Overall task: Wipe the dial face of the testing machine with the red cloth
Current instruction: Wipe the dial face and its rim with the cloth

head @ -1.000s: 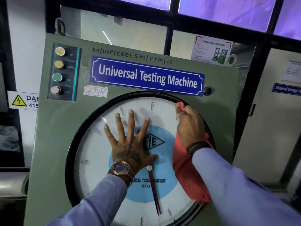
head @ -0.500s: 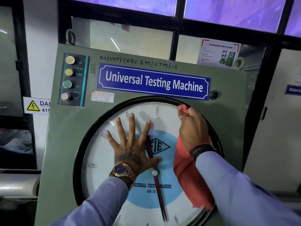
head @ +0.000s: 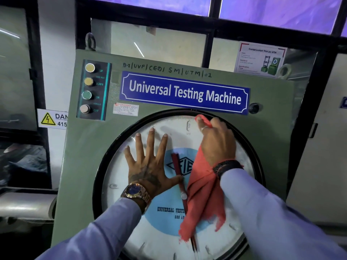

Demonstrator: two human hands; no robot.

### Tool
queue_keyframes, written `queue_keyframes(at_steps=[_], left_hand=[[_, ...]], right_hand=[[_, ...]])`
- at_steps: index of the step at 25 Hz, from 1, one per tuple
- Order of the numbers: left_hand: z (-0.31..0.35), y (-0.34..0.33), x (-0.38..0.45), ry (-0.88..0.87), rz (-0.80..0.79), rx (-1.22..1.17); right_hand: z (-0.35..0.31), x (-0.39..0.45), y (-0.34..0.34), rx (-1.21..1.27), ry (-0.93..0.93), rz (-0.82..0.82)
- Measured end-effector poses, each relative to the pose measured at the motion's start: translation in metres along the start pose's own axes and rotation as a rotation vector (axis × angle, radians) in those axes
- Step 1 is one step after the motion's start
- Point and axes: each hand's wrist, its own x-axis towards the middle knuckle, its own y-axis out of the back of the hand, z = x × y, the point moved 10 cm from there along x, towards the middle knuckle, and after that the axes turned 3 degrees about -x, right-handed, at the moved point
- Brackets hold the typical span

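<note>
Cloth [head: 202,196] soft, limp; right hand [head: 218,141] pinches it against dial face [head: 120,169]. Left hand [head: 148,164] splayed flat. Glass fragile: press lightly.

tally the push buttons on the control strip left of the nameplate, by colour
Yellow buttons (UP, DOWN): 2
Green button (ON): 1
Pale pinkish button (OFF): 1
Total: 4
</note>
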Motion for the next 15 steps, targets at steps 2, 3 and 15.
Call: queue_keyframes(at_steps=[2,3,15], left_hand=[[-0.005,0.003,-0.001,-0.022,0.014,-0.001],[-0.008,0.004,-0.003,-0.028,0.021,0.002],[-0.044,0.020,-0.024,-0.108,0.033,-0.017]], right_hand=[[0.023,-0.009,-0.002,-0.027,-0.094,-0.017],[0.021,-0.009,-0.003,-0.015,-0.109,-0.021],[-0.029,-0.022,-0.027,-0.033,-0.119,-0.433]])
